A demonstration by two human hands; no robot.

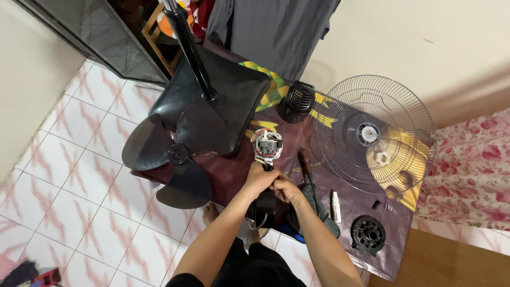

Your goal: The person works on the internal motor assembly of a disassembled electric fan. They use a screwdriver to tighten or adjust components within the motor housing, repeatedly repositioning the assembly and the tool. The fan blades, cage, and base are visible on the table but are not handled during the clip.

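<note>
A fan motor [266, 143], white and grey with copper windings showing, stands on a dark mat [228, 172] in the middle. My left hand [258, 177] grips the dark neck just below the motor. My right hand [286, 188] is closed against the same part from the right, fingers touching my left hand. What the right hand's fingers pinch is hidden.
A black fan blade [172, 154] and the black base with its pole [212, 98] lie to the left. A wire guard [372, 135] lies to the right, a black motor cover [297, 99] behind. A screwdriver [305, 162], a small white bottle [336, 206] and a black round plate [367, 234] sit nearby.
</note>
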